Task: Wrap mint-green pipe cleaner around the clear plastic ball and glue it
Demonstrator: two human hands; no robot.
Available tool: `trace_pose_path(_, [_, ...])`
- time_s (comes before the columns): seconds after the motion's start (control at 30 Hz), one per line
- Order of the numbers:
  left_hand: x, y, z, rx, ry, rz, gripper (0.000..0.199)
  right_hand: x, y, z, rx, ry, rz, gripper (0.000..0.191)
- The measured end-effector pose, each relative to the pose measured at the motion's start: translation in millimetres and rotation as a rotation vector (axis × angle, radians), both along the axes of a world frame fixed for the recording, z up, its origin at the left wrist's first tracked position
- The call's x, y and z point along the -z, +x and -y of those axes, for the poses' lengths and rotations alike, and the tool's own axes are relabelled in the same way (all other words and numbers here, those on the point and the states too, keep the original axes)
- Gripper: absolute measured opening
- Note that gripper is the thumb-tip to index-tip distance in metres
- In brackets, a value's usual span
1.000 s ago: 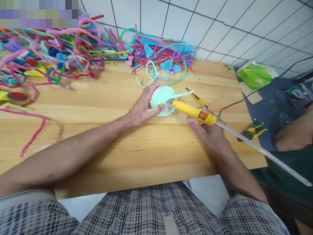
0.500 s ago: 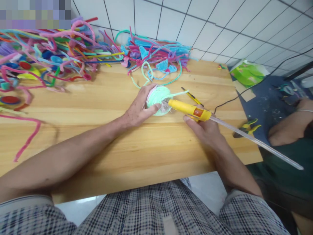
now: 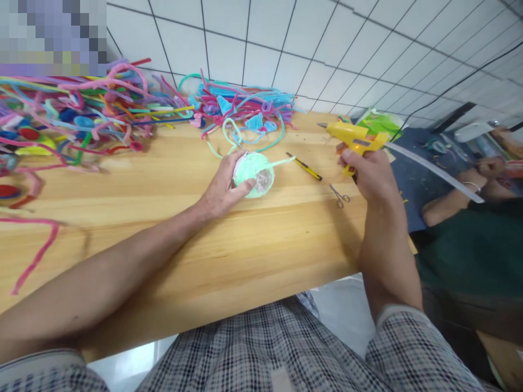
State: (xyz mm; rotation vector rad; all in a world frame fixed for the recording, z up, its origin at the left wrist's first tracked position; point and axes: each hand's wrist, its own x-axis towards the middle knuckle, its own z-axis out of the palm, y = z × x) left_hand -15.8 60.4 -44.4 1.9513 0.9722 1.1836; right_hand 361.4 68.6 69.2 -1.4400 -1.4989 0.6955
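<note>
Scissors [image 3: 339,195] right of ball [image 3: 254,167]

bright, soft shadows on table [image 3: 253,250], stretched edges, pixelated corner

The left hand [image 3: 224,189] is cupping, the left forearm [image 3: 134,258] slanting low. The right hand [image 3: 375,171] is gripping, the right forearm [image 3: 384,231] standing steeply.

Ball [image 3: 257,166] partly behind left hand [image 3: 223,190]
</note>
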Motion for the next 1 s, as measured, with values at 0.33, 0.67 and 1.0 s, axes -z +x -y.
trace_pose_path(0.33, [11.8, 2.9, -4.0, -0.011, 0.075, 0.080, 0.085, 53.4, 30.8, -76.2, 0.289, -0.256, 0.370, 0.009])
trace_pose_path(0.67, [5.3, 4.1, -0.6, -0.009, 0.045, 0.085, 0.085, 43.2, 12.3, 6.2, 0.371, -0.067, 0.841, 0.031])
trace_pose_path(1.0, [0.9, 6.3, 2.2, -0.007, 0.101, 0.056, 0.079, 39.4, -125.8, 41.5, -0.417, 0.692, 0.842, 0.040])
